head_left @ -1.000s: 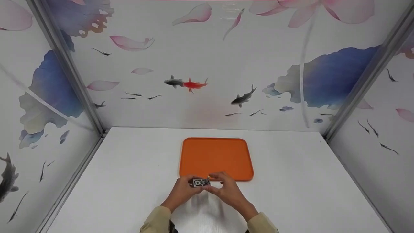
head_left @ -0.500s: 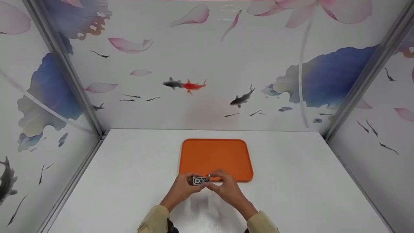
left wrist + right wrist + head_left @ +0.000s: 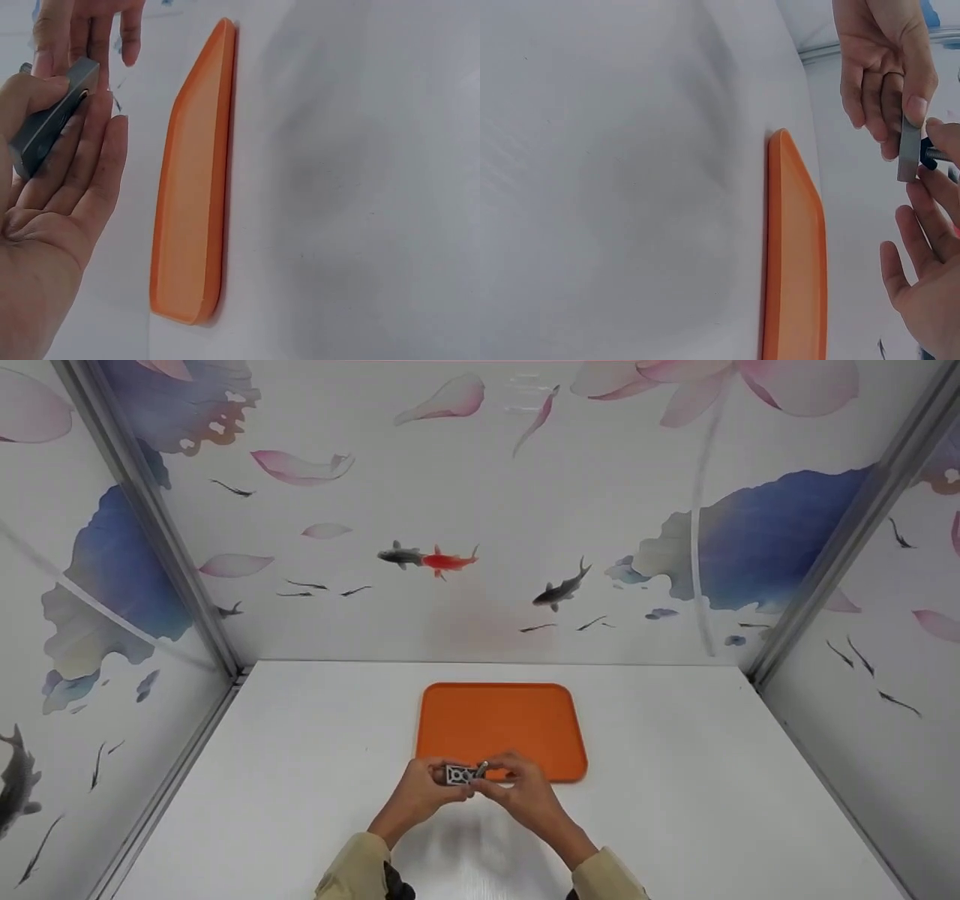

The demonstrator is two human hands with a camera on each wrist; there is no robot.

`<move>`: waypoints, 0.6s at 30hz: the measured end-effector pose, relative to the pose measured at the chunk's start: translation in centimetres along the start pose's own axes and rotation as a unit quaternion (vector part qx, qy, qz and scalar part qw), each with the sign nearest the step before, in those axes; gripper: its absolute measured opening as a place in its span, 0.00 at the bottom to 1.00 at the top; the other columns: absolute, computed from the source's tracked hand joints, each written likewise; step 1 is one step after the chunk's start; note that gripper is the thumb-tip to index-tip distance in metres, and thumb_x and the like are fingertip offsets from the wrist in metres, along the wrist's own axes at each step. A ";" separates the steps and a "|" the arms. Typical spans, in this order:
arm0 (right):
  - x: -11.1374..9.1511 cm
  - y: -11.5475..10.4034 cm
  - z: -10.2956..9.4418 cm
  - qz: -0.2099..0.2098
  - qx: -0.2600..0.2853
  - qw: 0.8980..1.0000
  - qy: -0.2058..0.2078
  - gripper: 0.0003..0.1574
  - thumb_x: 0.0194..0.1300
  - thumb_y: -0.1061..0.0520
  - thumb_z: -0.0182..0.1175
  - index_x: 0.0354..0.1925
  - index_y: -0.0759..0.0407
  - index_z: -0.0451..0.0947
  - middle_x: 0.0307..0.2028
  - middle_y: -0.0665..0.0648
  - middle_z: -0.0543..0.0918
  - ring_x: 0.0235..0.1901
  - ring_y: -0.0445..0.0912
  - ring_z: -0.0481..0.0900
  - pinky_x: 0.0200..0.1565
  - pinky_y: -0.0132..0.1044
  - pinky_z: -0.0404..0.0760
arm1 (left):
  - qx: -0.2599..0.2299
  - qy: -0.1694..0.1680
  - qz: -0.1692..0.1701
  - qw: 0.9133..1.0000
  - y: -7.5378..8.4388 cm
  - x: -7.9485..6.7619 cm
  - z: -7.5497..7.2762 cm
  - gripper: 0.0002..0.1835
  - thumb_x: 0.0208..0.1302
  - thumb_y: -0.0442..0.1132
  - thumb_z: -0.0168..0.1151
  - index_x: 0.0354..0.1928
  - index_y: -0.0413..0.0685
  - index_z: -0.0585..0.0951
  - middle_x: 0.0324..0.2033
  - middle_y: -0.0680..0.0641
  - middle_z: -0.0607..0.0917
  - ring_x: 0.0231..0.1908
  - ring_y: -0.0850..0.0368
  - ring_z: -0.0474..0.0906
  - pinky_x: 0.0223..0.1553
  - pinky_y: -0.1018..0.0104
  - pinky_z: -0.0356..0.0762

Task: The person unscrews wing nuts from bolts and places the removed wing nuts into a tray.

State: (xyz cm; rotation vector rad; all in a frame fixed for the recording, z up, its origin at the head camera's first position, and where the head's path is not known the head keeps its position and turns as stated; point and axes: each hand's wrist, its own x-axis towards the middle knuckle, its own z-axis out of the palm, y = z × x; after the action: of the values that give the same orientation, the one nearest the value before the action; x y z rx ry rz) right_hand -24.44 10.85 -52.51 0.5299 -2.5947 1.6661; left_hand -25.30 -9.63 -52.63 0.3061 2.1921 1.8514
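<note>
My left hand (image 3: 421, 793) grips a small grey metal block (image 3: 459, 775) between thumb and fingers. Its face shows round holes and a pale pattern in the head view. At the block's right end, my right hand (image 3: 525, 791) pinches a bolt (image 3: 482, 769) that leans up and to the right. The right wrist view shows the bolt's threaded shank and a black part (image 3: 928, 152) close against the block (image 3: 909, 154). Seen from the left wrist, the block (image 3: 54, 116) lies across the left fingers, thumb on top. Both hands are above the near edge of an orange tray (image 3: 501, 724).
The tray lies flat on a white table (image 3: 300, 765). Printed panels with fish and petals (image 3: 495, 495) wall in the table at the back and both sides, with metal posts (image 3: 180, 555) at the corners. Beige sleeves (image 3: 356, 866) cover the forearms.
Both hands and the block have risen slightly in the head view. The bolt, more upright a second ago, now leans further right. Both hands keep their hold.
</note>
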 end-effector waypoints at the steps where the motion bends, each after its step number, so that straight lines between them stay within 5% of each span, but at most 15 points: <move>1: 0.0 0.0 0.0 0.001 0.001 1.000 -0.001 0.19 0.60 0.43 0.71 0.46 0.50 0.86 0.44 0.51 0.83 0.51 0.57 0.81 0.52 0.48 0.86 | -0.005 -0.002 0.001 1.000 0.0 0.0 0.0 0.22 0.57 0.36 0.74 0.53 0.33 0.82 0.42 0.41 0.89 0.39 0.58 0.88 0.43 0.64 0.88; 18: 0.1 0.2 -0.4 -0.009 -0.002 0.999 -0.037 0.21 0.65 0.43 0.66 0.52 0.50 0.83 0.50 0.54 0.83 0.56 0.60 0.79 0.55 0.53 0.83 | -0.021 -0.014 0.005 1.000 0.3 -0.2 -0.1 0.22 0.57 0.30 0.70 0.54 0.31 0.81 0.44 0.38 0.89 0.39 0.56 0.88 0.44 0.65 0.88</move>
State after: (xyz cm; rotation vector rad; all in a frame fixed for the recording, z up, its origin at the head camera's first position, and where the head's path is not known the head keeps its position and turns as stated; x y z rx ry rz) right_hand -24.63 11.25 -52.44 0.6245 -2.6365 1.6659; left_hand -25.17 -9.77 -52.32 0.3338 2.1332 1.8850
